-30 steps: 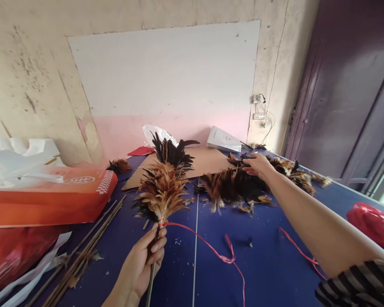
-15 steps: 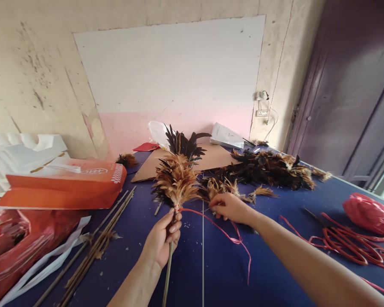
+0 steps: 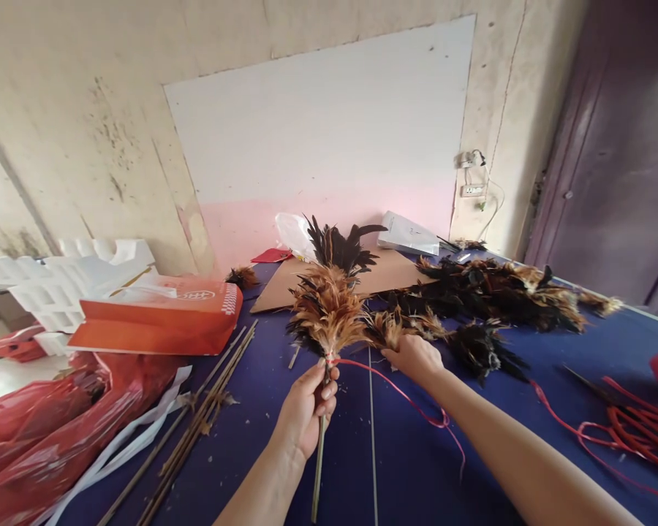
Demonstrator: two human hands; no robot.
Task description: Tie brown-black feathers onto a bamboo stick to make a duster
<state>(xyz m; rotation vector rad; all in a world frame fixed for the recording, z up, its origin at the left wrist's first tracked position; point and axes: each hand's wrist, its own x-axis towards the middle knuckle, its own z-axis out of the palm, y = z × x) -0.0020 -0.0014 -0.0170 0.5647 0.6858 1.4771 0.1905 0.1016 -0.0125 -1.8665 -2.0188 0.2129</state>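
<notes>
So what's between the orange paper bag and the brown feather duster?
Head view: a bundle of thin brown sticks lies on the dark blue table between the orange paper bag and the brown feather duster in the left hand.

Light: soft daylight is filling the room and blowing out white at the lower left.
Glare: a sheen is showing on the red plastic bag (image 3: 44,431).
Shadows: faint ones are lying beneath the feather duster (image 3: 329,314) on the table (image 3: 406,467).
Distortion: wall (image 3: 88,109) lines are bowing toward the edges, and the corners are softening.
</notes>
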